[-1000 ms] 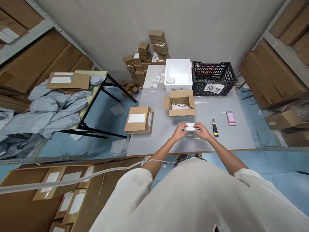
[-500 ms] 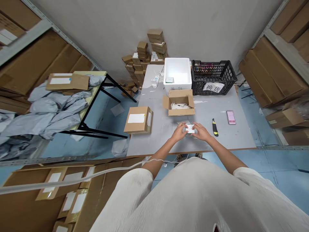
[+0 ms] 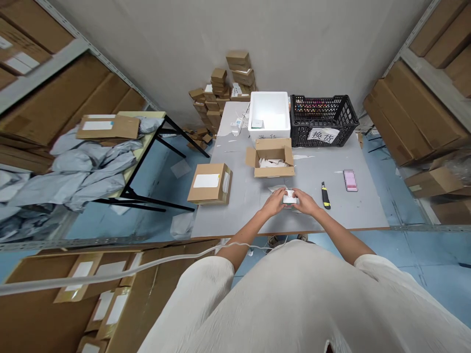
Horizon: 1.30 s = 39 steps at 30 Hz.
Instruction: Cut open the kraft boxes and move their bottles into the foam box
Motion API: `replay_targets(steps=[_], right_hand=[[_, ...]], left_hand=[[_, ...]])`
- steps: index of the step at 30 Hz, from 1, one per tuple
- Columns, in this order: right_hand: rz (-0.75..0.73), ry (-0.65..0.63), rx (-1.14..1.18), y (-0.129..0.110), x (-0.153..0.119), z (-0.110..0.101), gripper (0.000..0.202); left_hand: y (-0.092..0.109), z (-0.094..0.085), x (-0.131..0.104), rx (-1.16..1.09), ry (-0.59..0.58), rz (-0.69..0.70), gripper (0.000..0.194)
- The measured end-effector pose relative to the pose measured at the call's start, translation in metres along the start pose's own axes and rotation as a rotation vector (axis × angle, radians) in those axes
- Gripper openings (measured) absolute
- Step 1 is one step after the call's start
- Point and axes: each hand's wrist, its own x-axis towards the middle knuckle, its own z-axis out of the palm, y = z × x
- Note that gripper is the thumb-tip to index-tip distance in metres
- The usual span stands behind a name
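Small white item (image 3: 289,197) | pale upper face, roughly rectangular, faint marking; greenish strip along the edge nearer the wearer; finer detail too small to read | upper face turned upward | centred in the two-handed grip, left hand (image 3: 274,202) at one side, right hand (image 3: 306,202) at the other

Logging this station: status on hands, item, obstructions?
Left hand, right hand: gripping small white-topped box from either side. Box's contact with table unclear. Open carton beyond, cutter to the right, neither blocking.

Two hands (image 3: 274,202) (image 3: 305,202), one knife (image 3: 326,196), one crate (image 3: 324,122)
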Motion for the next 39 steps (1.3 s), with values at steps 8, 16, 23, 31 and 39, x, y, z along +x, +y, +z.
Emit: replay_targets(steps=[8,16,23,31,39], right_hand=[[0.012,0.019,0.139,-0.005,-0.007,-0.038,0.027],[0.061,0.037,0.292,-0.015,0.012,-0.113,0.035],[-0.098,0.039,0.289,-0.034,0.034,-0.159,0.036],[-0.238,-0.029,0.121,-0.071,0.061,-0.183,0.042],[-0.221,0.067,-0.058,-0.112,0.106,-0.185,0.039]], left_hand=[[0.023,0.002,0.014,-0.004,0.023,0.039,0.038],[0.059,-0.031,0.036,-0.385,0.085,0.012,0.053],[0.087,-0.058,0.04,-0.352,0.217,0.087,0.066],[0.093,-0.098,0.031,-0.189,0.326,0.081,0.063],[0.068,-0.142,0.042,-0.179,0.398,0.143,0.065]])
